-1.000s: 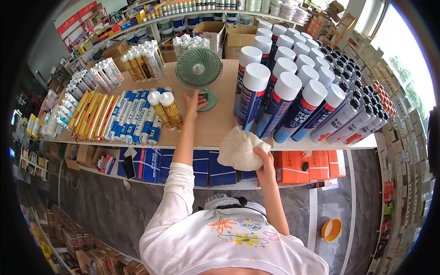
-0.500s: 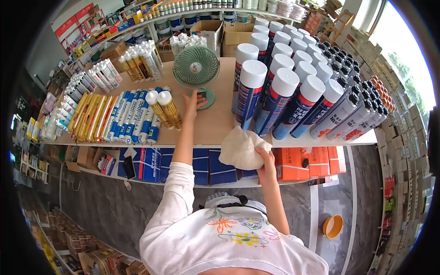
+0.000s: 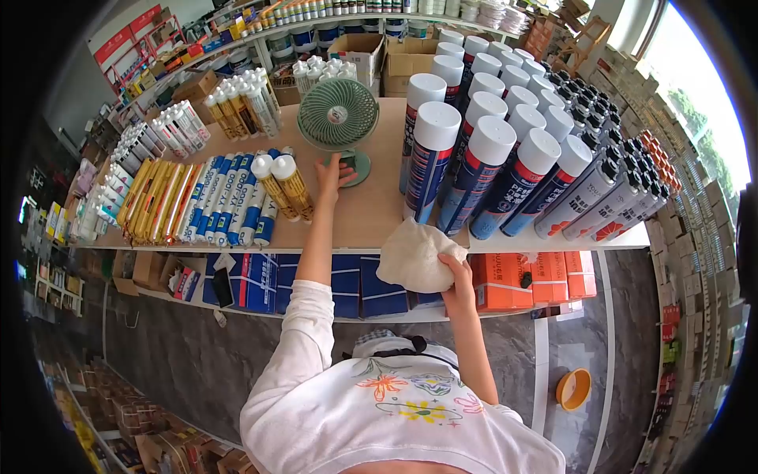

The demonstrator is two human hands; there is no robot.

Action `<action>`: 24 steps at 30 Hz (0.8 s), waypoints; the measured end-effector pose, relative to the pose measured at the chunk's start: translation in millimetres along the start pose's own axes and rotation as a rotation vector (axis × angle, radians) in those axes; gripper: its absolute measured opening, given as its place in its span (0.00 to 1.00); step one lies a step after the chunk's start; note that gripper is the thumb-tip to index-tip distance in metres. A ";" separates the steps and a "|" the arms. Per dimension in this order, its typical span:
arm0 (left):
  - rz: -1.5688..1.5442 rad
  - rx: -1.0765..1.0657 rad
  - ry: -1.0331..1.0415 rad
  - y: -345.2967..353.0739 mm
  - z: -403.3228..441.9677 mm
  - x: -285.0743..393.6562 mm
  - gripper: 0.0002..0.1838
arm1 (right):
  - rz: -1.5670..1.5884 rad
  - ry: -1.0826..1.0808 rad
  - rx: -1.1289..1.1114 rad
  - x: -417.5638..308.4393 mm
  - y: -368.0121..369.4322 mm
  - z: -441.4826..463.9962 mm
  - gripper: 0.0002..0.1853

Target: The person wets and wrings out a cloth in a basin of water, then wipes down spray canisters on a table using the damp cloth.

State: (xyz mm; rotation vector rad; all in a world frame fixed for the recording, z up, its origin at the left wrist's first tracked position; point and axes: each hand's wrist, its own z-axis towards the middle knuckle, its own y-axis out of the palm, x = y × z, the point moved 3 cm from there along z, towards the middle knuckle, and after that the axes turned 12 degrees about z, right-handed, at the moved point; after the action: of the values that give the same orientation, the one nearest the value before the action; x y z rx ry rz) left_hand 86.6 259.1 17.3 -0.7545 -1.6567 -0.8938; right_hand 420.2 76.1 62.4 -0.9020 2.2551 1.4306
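A green desk fan [image 3: 338,114] stands on the wooden tabletop with its round grille facing me. My left hand [image 3: 334,175] reaches forward to its stand, thumb and fingers about the lower part; the exact contact is partly hidden. In my right hand [image 3: 459,278] is a bunched cream-white cloth [image 3: 418,257], held over the table's front edge. Just behind the cloth rise blue spray cans [image 3: 431,162] with white caps. Two upright amber cartridges [image 3: 290,188] with white tops are close to my left forearm.
Gold and blue-white sealant tubes [image 3: 225,201] lie in a row at left. Grey cans with black tops [image 3: 580,201] crowd the right side. Blue boxes [image 3: 335,288] and orange boxes [image 3: 505,280] fill the shelf below. A yellow bucket [image 3: 574,390] sits on the floor.
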 end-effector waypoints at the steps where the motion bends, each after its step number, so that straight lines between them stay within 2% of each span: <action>1: 0.007 0.010 -0.004 -0.2 1.3 -0.6 0.44 | 0.001 0.003 -0.026 0.1 -0.1 0.9 0.22; 8: 0.076 0.031 0.045 0.7 -37.8 4.3 0.39 | -0.021 0.021 -0.035 2.3 0.2 0.0 0.21; 11: 0.037 -0.026 0.050 2.1 -67.1 -10.4 0.34 | -0.026 0.029 -0.090 6.5 -0.9 3.7 0.22; 13: -0.024 -0.089 0.278 7.9 -99.1 -23.7 0.26 | -0.011 0.040 -0.047 5.6 2.4 -1.3 0.24; 15: 0.060 -0.106 0.242 14.0 -150.7 -18.2 0.20 | -0.011 0.030 -0.044 3.9 6.2 -3.5 0.24; 17: 0.002 -0.294 0.069 13.6 -188.0 -23.7 0.21 | -0.011 0.023 -0.040 2.6 9.0 -3.9 0.25; 19: -0.052 -0.449 -0.016 12.3 -220.9 -26.8 0.25 | -0.029 0.008 -0.076 0.1 11.3 -4.0 0.25; 20: -0.054 -0.446 -0.015 8.1 -230.2 -28.4 0.25 | -0.031 0.010 -0.078 -0.6 12.7 -4.5 0.25; 22: 0.275 -0.506 0.045 3.2 -248.2 -25.2 0.29 | -0.074 -0.042 -0.110 -3.3 15.9 -7.7 0.23; 23: 0.421 -0.483 0.290 7.7 -259.0 -14.0 0.30 | -0.077 -0.039 -0.108 -4.6 16.9 -9.6 0.23; 24: 0.420 -0.481 0.288 10.8 -265.6 -10.9 0.30 | -0.103 -0.067 -0.133 -7.0 19.4 -11.4 0.23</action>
State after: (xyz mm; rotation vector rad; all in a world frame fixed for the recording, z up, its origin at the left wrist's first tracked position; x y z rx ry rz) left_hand 230.2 37.7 51.6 -1.1864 -0.9836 -1.0456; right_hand 413.4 74.1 84.9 -0.9808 2.0547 1.5543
